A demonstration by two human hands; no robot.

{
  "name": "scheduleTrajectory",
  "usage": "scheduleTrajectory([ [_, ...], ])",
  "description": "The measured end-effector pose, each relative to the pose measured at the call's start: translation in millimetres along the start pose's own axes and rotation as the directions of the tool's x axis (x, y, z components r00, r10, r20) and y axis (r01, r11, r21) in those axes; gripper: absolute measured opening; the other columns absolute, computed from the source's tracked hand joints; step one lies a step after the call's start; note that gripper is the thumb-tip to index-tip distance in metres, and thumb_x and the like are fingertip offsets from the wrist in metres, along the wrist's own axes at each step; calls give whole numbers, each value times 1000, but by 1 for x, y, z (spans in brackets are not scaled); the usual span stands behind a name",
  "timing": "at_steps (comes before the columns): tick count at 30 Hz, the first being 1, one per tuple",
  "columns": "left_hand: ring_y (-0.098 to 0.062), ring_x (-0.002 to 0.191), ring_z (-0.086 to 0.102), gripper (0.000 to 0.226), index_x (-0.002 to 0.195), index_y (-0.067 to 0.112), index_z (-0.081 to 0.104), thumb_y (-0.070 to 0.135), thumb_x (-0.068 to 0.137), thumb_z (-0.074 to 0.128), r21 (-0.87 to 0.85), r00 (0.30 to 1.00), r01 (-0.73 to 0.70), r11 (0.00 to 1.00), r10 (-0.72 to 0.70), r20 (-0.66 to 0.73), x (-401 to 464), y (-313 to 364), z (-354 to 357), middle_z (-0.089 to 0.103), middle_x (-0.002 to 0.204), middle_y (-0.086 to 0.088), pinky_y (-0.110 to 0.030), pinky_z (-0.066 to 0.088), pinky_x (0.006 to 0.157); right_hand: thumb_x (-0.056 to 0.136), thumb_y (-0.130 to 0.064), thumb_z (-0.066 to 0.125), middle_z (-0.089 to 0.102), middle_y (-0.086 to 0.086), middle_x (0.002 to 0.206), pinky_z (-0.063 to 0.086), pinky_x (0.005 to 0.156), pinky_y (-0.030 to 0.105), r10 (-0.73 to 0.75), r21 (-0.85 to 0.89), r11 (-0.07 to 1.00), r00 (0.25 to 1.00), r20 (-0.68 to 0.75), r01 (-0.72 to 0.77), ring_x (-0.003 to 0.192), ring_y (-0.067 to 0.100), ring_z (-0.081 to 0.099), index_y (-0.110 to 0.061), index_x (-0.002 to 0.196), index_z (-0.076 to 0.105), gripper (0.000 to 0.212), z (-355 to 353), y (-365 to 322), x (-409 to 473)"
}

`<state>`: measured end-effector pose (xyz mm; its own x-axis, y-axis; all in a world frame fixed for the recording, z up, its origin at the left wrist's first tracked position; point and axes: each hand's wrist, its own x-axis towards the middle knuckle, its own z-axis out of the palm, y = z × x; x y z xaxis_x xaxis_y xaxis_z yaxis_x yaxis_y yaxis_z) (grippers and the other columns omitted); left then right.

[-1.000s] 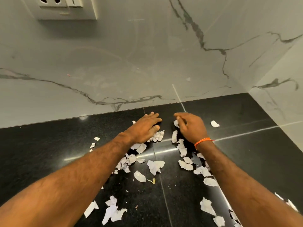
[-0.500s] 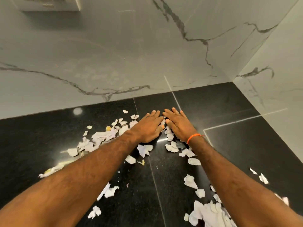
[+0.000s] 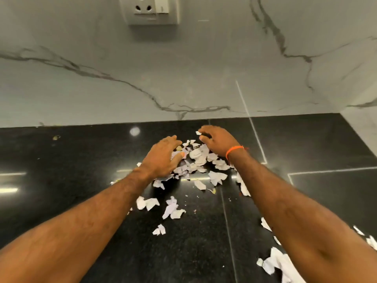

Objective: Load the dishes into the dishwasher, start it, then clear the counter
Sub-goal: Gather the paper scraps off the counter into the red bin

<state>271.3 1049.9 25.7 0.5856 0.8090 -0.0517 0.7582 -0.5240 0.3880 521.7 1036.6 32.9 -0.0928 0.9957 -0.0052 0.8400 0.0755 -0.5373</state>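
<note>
Near scraps [image 3: 274, 262]: torn white paper is lying loose at the counter's [image 3: 61, 180] front edge, not yet gathered.
Pile [image 3: 199, 158]: scraps are bunching mid-counter between both hands, likely so they lift together.
Left hand [image 3: 163, 158]: fingers loosely spread, resting on the pile's side, gripping nothing.
Right hand [image 3: 218, 140]: fingers curling, seemingly pinching one small scrap.
Socket [image 3: 152, 9]: no readable writing.

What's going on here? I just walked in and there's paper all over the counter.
A person is gathering torn paper scraps on the black counter. The left hand and the right hand, fingers curled, flank a heap near the wall. Loose scraps lie nearer the person, with another bunch at the lower right. The clearing isn't done.
</note>
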Motion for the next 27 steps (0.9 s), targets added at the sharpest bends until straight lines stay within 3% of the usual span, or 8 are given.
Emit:
scheduleTrajectory([
  [4, -33, 156, 5, 77, 160, 14, 22, 60, 102, 39, 117, 965, 202, 972, -218, 149, -4, -19, 0, 8, 169, -16, -53, 12, 126, 105, -33, 45, 25, 9, 164, 19, 123, 46, 85, -151, 987, 974, 211, -54, 152, 27, 21, -13, 153, 38, 53, 31, -4, 34],
  [11, -26, 157, -1, 67, 163, 15, 13, 50, 108, 31, -33, 960, -16, 999, 25, 279, -47, 35, 23, 5, 170, -11, -45, 3, 128, 108, -31, 39, 32, 4, 161, 16, 124, 39, 34, -114, 993, 977, 210, -10, 152, 22, 22, -14, 148, 48, 44, 40, -12, -58],
  [14, -21, 152, 25, 51, 156, 20, 34, 40, 108, 39, -253, 977, -83, 964, 129, 172, -78, 55, 22, 38, 160, -6, -36, 18, 123, 106, -31, 44, 67, 4, 127, 40, 103, 32, 9, -126, 992, 997, 83, 2, 128, 22, 54, -18, 113, 70, 30, 37, -29, -107],
  [17, -16, 138, 43, 42, 146, 23, 49, 39, 107, 42, -231, 983, -170, 958, 181, 26, -100, 46, 17, 54, 146, -1, -36, 28, 119, 101, -32, 45, 65, -3, 85, 45, 73, 35, 56, -131, 990, 998, -28, -59, 87, 24, 64, -24, 81, 59, 26, 33, -44, -100],
  [20, -18, 146, 37, 49, 145, 23, 51, 48, 104, 39, -146, 994, -105, 984, 105, -3, -111, 15, 11, 49, 153, -2, -43, 25, 122, 98, -33, 49, 64, 4, 119, 47, 96, 41, 34, -167, 985, 999, 9, -32, 114, 28, 58, -19, 116, 66, 28, 39, -53, -54],
  [23, -24, 145, 40, 60, 142, 18, 54, 55, 100, 35, -105, 998, -35, 994, 29, -56, -121, -13, -4, 48, 154, -7, -44, 28, 121, 102, -34, 47, 27, 15, 161, 26, 118, 46, 126, -219, 972, 976, 180, -85, 147, 36, 26, -16, 152, 39, 54, 58, -67, -13],
  [25, -26, 142, 43, 61, 140, 16, 55, 57, 99, 36, -41, 994, -28, 999, 24, -104, -130, -30, -11, 50, 151, -8, -41, 30, 118, 104, -37, 43, 12, 13, 166, 21, 120, 52, 178, -299, 948, 959, 221, -107, 152, 36, 14, -19, 157, 28, 58, 71, -72, 1],
  [27, -29, 146, 37, 64, 144, 15, 50, 59, 99, 40, 5, 991, 44, 999, -43, -123, -139, -49, -12, 45, 154, -10, -43, 27, 119, 105, -32, 39, 19, 13, 164, 24, 118, 53, 194, -365, 925, 958, 209, -108, 150, 36, 17, -13, 153, 33, 53, 79, -75, 0],
])
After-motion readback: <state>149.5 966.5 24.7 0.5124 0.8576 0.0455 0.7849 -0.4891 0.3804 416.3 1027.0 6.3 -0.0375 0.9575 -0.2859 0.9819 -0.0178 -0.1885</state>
